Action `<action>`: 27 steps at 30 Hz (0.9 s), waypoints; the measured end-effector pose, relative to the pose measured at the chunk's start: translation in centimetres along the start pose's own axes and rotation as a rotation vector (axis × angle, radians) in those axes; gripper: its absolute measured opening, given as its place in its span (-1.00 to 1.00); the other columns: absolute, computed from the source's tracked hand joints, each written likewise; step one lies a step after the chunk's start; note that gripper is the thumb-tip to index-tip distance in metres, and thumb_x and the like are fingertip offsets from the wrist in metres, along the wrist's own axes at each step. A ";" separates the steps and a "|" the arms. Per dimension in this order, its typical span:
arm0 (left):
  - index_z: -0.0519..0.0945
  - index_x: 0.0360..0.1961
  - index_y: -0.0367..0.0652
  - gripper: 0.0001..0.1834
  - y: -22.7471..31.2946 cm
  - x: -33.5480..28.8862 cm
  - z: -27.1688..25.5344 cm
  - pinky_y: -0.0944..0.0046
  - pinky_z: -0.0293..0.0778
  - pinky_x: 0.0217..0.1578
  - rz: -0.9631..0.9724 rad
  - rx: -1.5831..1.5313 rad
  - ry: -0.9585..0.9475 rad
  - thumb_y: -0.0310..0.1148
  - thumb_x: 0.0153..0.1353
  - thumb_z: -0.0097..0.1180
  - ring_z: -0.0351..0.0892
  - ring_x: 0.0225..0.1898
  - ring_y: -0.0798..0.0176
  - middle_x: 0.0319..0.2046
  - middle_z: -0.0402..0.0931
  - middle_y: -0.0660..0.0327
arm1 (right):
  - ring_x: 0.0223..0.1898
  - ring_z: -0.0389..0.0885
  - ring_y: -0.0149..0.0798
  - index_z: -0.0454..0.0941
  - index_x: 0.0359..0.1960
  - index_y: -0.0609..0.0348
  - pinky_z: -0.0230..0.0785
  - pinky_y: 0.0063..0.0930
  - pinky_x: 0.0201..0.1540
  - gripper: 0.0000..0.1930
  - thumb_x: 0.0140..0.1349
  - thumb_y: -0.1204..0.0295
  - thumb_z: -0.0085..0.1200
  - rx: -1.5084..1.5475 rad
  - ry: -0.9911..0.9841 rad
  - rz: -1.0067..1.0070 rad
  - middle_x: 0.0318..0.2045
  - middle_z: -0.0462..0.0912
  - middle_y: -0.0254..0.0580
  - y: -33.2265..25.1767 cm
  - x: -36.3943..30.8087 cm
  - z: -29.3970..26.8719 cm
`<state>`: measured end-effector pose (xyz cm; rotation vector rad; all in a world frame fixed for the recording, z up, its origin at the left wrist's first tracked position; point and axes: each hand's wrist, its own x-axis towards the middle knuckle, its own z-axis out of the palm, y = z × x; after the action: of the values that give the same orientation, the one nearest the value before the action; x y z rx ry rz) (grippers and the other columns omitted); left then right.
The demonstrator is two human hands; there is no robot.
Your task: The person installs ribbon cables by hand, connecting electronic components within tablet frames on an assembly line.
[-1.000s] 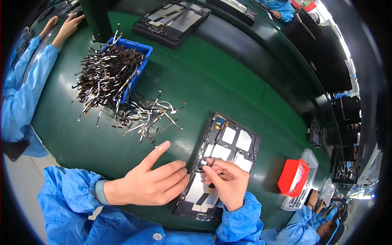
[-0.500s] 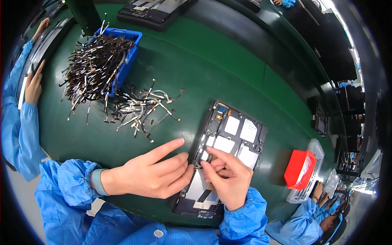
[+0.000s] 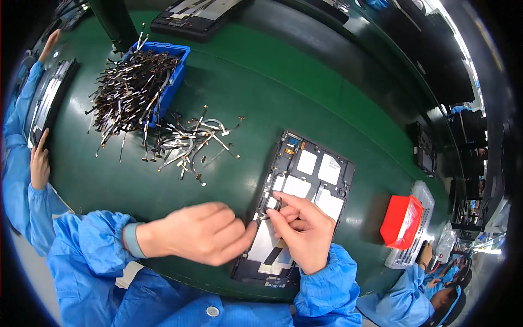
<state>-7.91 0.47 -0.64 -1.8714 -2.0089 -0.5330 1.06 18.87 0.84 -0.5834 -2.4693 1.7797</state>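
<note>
A tablet-like device with its back off (image 3: 312,192) lies tilted on the green table in front of me, showing silver panels and a black frame. My right hand (image 3: 305,231) is over its middle, thumb and forefinger pinching a small looped black cable (image 3: 279,205) close above the device's left edge. My left hand (image 3: 199,234) is closed, three fingers curled in and the forefinger reaching to the device's left edge. Its thumb is hidden, so anything in its grip cannot be made out. A loose heap of flat cables (image 3: 190,143) with small connectors lies beyond my left hand.
A blue bin (image 3: 173,90) overflows with similar cables at the far left. To the right, a red tray (image 3: 400,222) sits by a pale keyboard (image 3: 420,218). Another opened device (image 3: 193,16) lies at the back. Co-workers in blue sleeves (image 3: 27,180) are at both sides.
My left hand's spread fingers have curled in, leaving the forefinger at the device's edge. My right hand keeps its pinch nearly in place. The left co-worker's hand has moved down along another device.
</note>
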 end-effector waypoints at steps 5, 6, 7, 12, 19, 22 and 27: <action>0.52 -0.42 -0.15 -0.86 2.6 0.8 1.8 0.34 0.52 -0.16 0.013 -0.047 0.130 -0.35 -0.02 0.06 0.48 -0.37 0.36 -0.51 0.37 0.33 | -0.51 0.61 -0.49 0.62 -0.08 0.25 0.50 -0.65 -0.48 -0.71 0.12 0.62 0.24 0.067 -0.038 0.007 -0.44 0.60 -0.24 0.3 0.2 0.1; 0.50 -0.44 -0.15 -0.88 2.9 1.1 2.2 0.32 0.53 -0.13 -0.013 -0.025 0.121 -0.35 -0.01 0.05 0.48 -0.35 0.34 -0.50 0.38 0.31 | -0.51 0.61 -0.49 0.62 -0.08 0.25 0.50 -0.65 -0.48 -0.71 0.12 0.62 0.24 0.067 -0.043 0.001 -0.44 0.60 -0.24 0.5 0.3 -0.1; 0.48 -0.45 -0.14 -0.89 3.0 1.3 2.2 0.30 0.53 -0.10 -0.030 -0.006 0.108 -0.35 0.00 0.04 0.48 -0.33 0.33 -0.48 0.39 0.30 | -0.52 0.60 -0.50 0.62 -0.09 0.25 0.50 -0.65 -0.50 -0.72 0.12 0.61 0.24 0.065 -0.051 -0.019 -0.39 0.58 -0.24 0.6 0.3 -0.2; 0.47 -0.44 -0.14 -0.89 3.3 1.4 1.9 0.33 0.53 -0.10 -0.019 0.081 0.003 -0.34 0.06 0.04 0.50 -0.29 0.28 -0.46 0.40 0.29 | -0.55 0.49 -0.59 0.67 -0.18 0.24 0.42 -0.72 -0.65 -0.81 0.13 0.59 0.23 0.088 -0.143 -0.013 -0.23 0.47 -0.26 0.0 2.3 -1.8; 0.48 -0.41 -0.15 -0.87 3.1 1.9 2.2 0.43 0.55 -0.17 -0.104 0.108 0.057 -0.33 0.10 0.05 0.55 -0.17 0.27 -0.31 0.54 0.18 | -0.61 0.47 -0.60 0.71 -0.30 0.20 0.31 -0.71 -0.70 -0.87 0.11 0.64 0.22 -0.027 -0.107 -0.099 -0.36 0.52 -0.35 0.4 2.9 -2.0; 0.48 -0.41 -0.14 -0.89 3.1 1.7 2.3 0.46 0.56 -0.18 -0.130 0.118 0.055 -0.34 0.13 0.04 0.56 -0.15 0.27 -0.23 0.58 0.12 | -0.64 0.45 -0.60 0.72 -0.29 0.18 0.24 -0.67 -0.71 -0.83 0.09 0.67 0.22 -0.065 -0.090 -0.111 -0.40 0.53 -0.37 0.6 2.9 -1.8; 0.48 -0.40 -0.11 -0.90 3.2 1.3 2.7 0.46 0.57 -0.20 -0.141 0.144 0.066 -0.33 0.16 0.03 0.56 -0.14 0.27 -0.23 0.59 0.11 | -0.62 0.45 -0.61 0.72 -0.31 0.19 0.24 -0.66 -0.69 -0.82 0.07 0.69 0.22 -0.113 -0.066 -0.122 -0.39 0.53 -0.37 0.3 2.7 -1.7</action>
<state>-4.83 3.16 -2.20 -1.6169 -2.0875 -0.4673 -0.93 21.38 0.63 -0.3757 -2.6004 1.6510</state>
